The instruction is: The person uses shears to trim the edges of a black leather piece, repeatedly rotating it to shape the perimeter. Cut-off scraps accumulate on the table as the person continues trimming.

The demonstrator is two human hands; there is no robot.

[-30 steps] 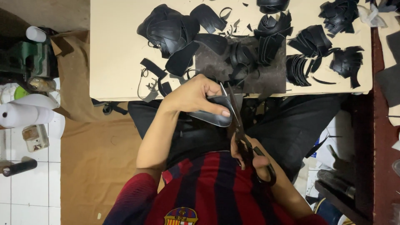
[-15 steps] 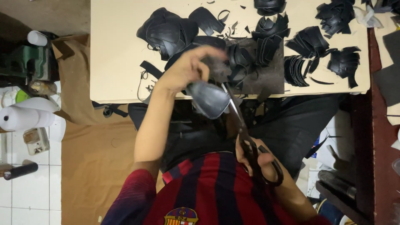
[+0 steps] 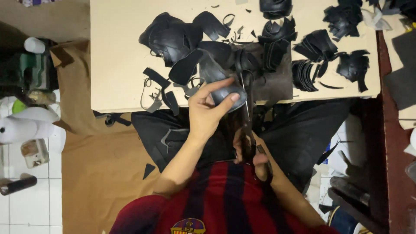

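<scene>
Black leather piece (image 3: 225,93) gripped by left hand (image 3: 208,110) fingers, right hand (image 3: 253,154) half-hidden, clasping scissors (image 3: 248,125)

left hand (image 3: 208,110) raised, grip closed, right hand (image 3: 255,151) clenched near chest

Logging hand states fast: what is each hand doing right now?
Left hand: closed on a dark grey piece of material.
Right hand: closed in the handles of black scissors, blades at the piece.

Home workshop, cutting table (image 3: 117,65), black offcuts (image 3: 173,39)
</scene>
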